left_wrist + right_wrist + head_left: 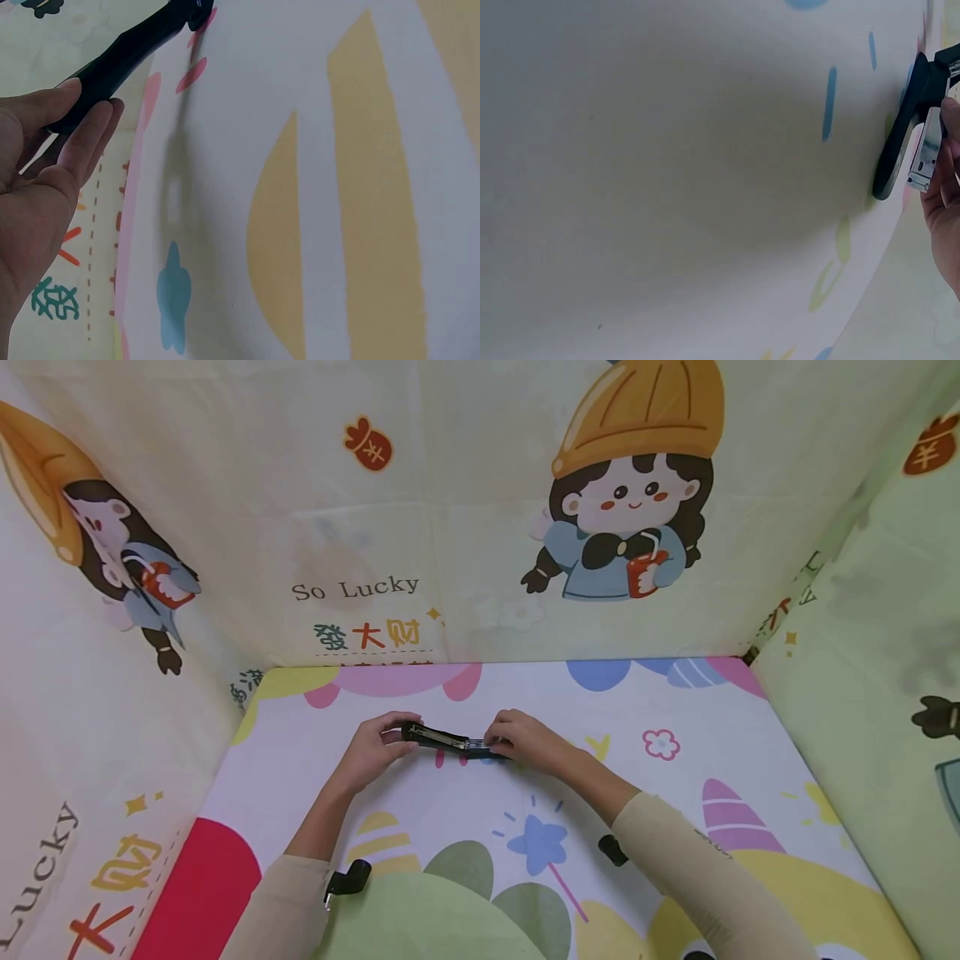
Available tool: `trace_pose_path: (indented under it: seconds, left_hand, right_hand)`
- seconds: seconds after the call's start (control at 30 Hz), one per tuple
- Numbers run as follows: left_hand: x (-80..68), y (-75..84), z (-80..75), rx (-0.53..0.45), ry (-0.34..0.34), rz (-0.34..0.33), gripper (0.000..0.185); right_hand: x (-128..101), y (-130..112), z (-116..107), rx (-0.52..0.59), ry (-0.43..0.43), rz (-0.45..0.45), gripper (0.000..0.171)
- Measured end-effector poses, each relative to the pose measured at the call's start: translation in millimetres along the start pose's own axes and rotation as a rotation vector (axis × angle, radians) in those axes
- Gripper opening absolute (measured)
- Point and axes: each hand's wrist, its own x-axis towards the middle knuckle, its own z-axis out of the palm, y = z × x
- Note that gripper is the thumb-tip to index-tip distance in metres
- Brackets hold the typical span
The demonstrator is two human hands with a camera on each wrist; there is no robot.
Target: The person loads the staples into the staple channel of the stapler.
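Observation:
A black stapler (441, 739) is spread open above the middle of the patterned tabletop. My left hand (371, 745) grips its left end, thumb on one side and fingers on the other; in the left wrist view the dark arm (124, 56) of the stapler slants up from that grip. At the opposite end, my right hand (531, 743) pinches the silver metal rail (928, 154) between thumb and fingers. Beside this rail, the right wrist view shows the stapler's black base (894, 150) low over the table. Part of the stapler's right end is hidden behind the right fingers in the head view.
The tabletop (600, 727) carries printed cartoon shapes. Cream cloth walls (480, 527) with printed figures and lettering enclose it at the back and both sides. Small black devices sit at the left wrist (348, 878) and right wrist (612, 850).

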Motion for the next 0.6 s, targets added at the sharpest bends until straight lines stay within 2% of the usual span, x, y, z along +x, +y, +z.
trace_pose_path:
  seconds: [0.33,0.6]
  left_hand:
    - [-0.2,2.6,0.8,0.008,-0.001,0.007,0.043]
    - [-1.7,3.7,0.9,0.020,0.006,-0.001,0.041]
  right_hand:
    - [-3.7,2.8,3.0,0.023,0.018,0.018,0.013]
    - [-5.7,0.7,1.8,0.041,0.008,0.067,0.013]
